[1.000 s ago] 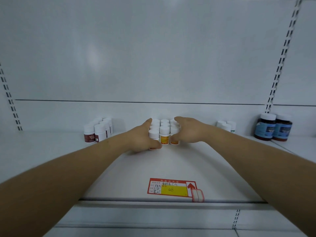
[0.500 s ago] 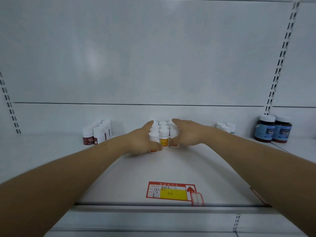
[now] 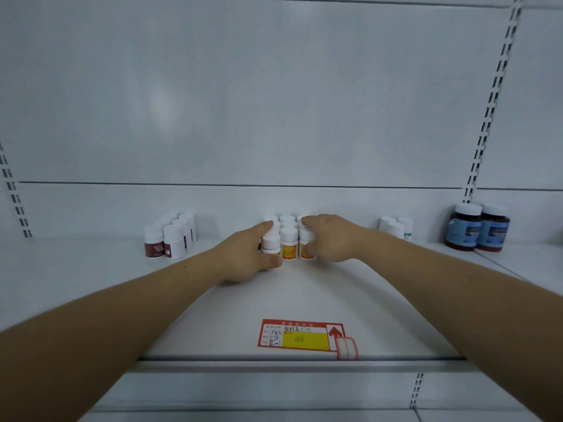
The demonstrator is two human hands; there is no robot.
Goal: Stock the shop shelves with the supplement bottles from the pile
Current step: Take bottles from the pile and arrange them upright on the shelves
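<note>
A tight cluster of small white-capped bottles with orange-yellow labels point(image 3: 288, 242) stands in rows near the back of the white shelf point(image 3: 91, 278). My left hand point(image 3: 243, 258) cups the cluster's left side, thumb curled in front of the front-left bottle. My right hand point(image 3: 333, 239) wraps the right side, thumb on the front-right bottle and fingers over the caps behind it. The outer bottles are partly hidden by my hands.
A group of white bottles with dark red labels point(image 3: 170, 239) stands to the left. White bottles point(image 3: 397, 228) and two dark bottles with blue labels point(image 3: 476, 228) stand to the right. A red-and-yellow price tag point(image 3: 304, 339) lies at the shelf's front edge.
Both hands stay clasped on the two sides of the cluster. Only the view has shifted slightly.
</note>
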